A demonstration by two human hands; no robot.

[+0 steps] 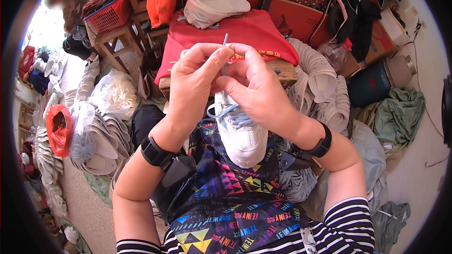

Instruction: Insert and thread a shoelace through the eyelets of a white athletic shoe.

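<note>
A white shoe (242,143) with light blue lacing rests on my lap, toe toward me. Above its opening my two hands meet. My left hand (198,68) pinches a grey-blue shoelace (226,39) between thumb and forefinger, and the lace's tip sticks up past them. Close against it, my right hand (256,82) has its fingers curled round the lower stretch of the same lace. The rear of the shoe is hidden behind my hands. Just beyond them, another pale shoe upper (214,7) lies on a red cloth (188,37).
The cloth covers a wooden stool (282,70). Stacked shoe uppers (325,80) lie at the right, more stacks (108,136) at the left beside a red plastic bag (59,131). A red basket (109,18) stands on a wooden chair. Another person (80,4) is at far left.
</note>
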